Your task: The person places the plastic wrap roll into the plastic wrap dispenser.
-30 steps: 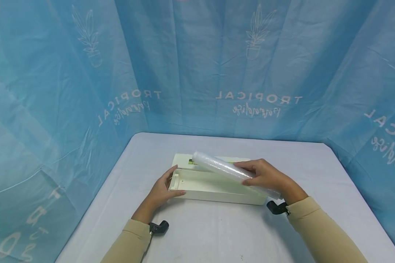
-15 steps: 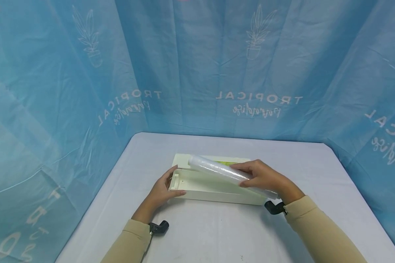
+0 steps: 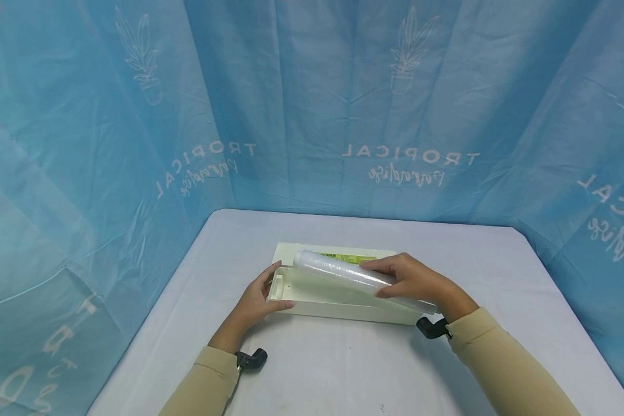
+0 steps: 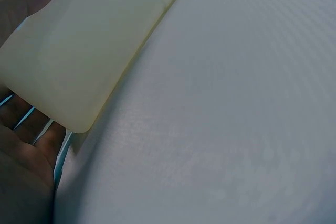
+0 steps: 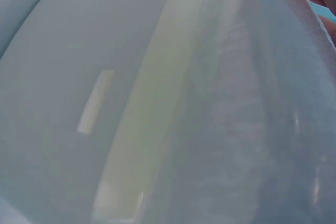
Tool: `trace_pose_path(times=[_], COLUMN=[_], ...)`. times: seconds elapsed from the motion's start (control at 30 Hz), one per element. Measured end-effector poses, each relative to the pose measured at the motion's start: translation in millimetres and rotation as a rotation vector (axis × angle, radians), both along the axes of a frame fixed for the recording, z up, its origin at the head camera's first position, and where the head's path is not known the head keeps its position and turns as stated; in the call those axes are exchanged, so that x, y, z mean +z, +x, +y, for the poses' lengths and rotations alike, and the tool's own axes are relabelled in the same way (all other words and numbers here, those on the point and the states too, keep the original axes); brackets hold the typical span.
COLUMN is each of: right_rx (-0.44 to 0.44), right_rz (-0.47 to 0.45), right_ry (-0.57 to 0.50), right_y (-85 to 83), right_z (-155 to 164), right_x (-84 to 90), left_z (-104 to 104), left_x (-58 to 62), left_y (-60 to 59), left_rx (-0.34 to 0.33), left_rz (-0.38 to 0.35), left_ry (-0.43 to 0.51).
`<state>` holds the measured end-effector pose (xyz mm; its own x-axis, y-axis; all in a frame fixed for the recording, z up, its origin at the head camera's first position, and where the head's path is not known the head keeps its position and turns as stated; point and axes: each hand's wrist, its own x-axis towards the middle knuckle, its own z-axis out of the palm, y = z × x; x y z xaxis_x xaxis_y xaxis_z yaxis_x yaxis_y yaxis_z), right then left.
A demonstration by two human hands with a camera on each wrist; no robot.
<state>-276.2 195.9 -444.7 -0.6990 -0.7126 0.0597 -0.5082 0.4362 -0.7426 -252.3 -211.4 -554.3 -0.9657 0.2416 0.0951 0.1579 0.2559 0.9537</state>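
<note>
A roll of clear film (image 3: 343, 274) is grasped near its right end by the right hand (image 3: 413, 280), whose fingers are curled over it from above; this grip is clenched on the roll. The roll is held tilted, its left end raised over the open cream box (image 3: 338, 297) and its right end lower, at the box's right end. The box lies lengthwise on the white table (image 3: 343, 370), near its middle, with the lid (image 3: 333, 254) folded back on the far side. The left end of the box is held by the left hand (image 3: 255, 303), thumb on the near wall and fingers at the end wall. In the left wrist view the cream box wall (image 4: 89, 51) is seen against the palm (image 4: 23, 177). Beige sleeves (image 3: 504, 364) cover both forearms
</note>
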Motion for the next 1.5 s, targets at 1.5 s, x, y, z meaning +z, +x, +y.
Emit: trace_pose_path(times=[1.5], right_rx=[0.126], right_rz=[0.029], right_ry=[0.100], right_y=[-8.9], right_z=[-29], right_x=[-3.7], left_z=[0], left_x=[-2.0], left_y=[0.3], left_rx=[0.020], left_rz=[-0.019], left_ry=[0.016])
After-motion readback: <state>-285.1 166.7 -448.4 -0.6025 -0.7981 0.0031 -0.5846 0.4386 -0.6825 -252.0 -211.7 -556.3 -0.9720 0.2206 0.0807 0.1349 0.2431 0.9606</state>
